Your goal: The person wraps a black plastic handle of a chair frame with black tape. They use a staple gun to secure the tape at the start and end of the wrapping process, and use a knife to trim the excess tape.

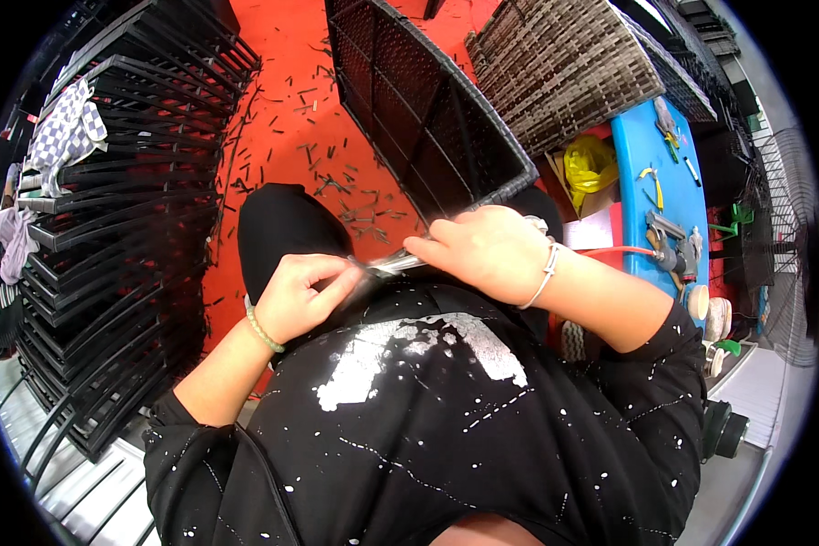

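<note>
Both my hands meet over my lap. My left hand (300,296) is closed in a pinch, thumb against the fingers, on the end of a dark strip (362,276) that is smeared by motion. My right hand (491,255) is curled, back upward, round a slim silvery thing (400,264) pointing toward the left fingertips; its kind cannot be made out, and the palm hides most of it. Just beyond my right hand, a dark woven wicker panel (419,100) with a framed edge stands tilted, its lower end by my knee.
Black metal frames (127,182) are stacked at left, with a checked cloth (68,127) on them. Cut dark scraps (337,187) litter the red floor. At right, a blue bench (642,150) holds yellow-handled pliers (651,187) and an air tool (673,246) with a red hose. A grey-brown woven piece (569,68) stands behind.
</note>
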Action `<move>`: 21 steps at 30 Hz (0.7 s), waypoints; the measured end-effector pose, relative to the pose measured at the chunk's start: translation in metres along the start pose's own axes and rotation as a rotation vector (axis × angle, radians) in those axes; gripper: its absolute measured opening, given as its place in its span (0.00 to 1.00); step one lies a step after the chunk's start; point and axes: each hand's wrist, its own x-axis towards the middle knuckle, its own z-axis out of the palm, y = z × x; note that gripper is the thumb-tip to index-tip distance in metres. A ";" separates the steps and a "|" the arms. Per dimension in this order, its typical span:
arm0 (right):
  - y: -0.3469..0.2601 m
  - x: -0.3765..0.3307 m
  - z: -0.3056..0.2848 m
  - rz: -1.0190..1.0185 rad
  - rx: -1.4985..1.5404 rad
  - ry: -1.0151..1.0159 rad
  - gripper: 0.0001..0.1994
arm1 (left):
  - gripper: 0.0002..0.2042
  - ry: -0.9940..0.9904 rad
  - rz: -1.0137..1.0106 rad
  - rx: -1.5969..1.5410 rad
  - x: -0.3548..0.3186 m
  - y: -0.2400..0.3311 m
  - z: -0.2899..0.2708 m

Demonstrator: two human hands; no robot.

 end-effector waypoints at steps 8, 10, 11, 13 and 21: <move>-0.004 -0.036 0.007 0.226 0.310 0.080 0.17 | 0.10 0.076 0.005 -0.083 -0.014 -0.003 0.008; -0.005 -0.059 0.039 0.540 1.183 0.288 0.19 | 0.12 0.063 -0.017 -0.148 -0.021 -0.008 0.010; -0.013 -0.071 0.029 0.905 1.842 0.132 0.20 | 0.13 0.062 -0.043 -0.187 -0.023 -0.009 0.009; -0.024 -0.104 0.069 0.864 2.130 0.288 0.28 | 0.14 0.036 -0.080 -0.250 -0.024 -0.011 0.011; -0.049 -0.148 0.046 1.019 1.770 0.208 0.40 | 0.19 -0.091 -0.207 -0.288 -0.020 -0.009 0.012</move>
